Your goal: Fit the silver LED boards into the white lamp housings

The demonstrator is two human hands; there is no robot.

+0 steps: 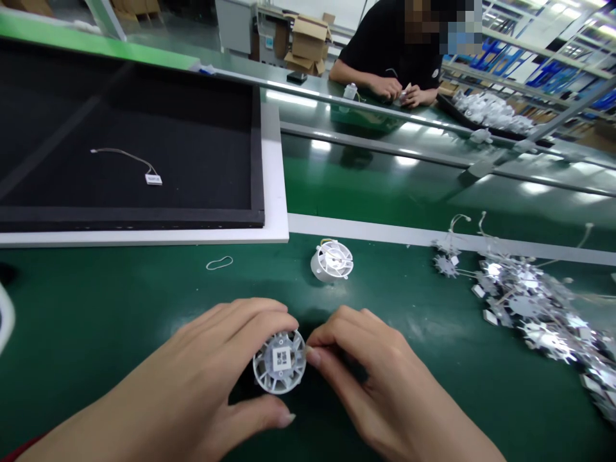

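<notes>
A round white plastic housing (280, 390) lies in front of me on the green bench. Inside its spokes sits a grey plate bearing a white label (282, 359) with a printed square code. My left hand (226, 366) curves around its left side, fingers on the upper rim and thumb near the lower edge. At the right rim, my right hand (366, 372) pinches with thumb and forefinger; whatever lies between those fingertips is too small to make out. A second white round housing (332, 262) with a thin wire stands just beyond my hands.
On the right lies a heap of silvery star-shaped plates (529, 301) with wires. A black-lined tray (274, 186) at left holds a small wired white part (153, 179). A rubber band (219, 263) lies nearby. Across the bench, a person (389, 45) handles a small part beside white pieces (491, 112).
</notes>
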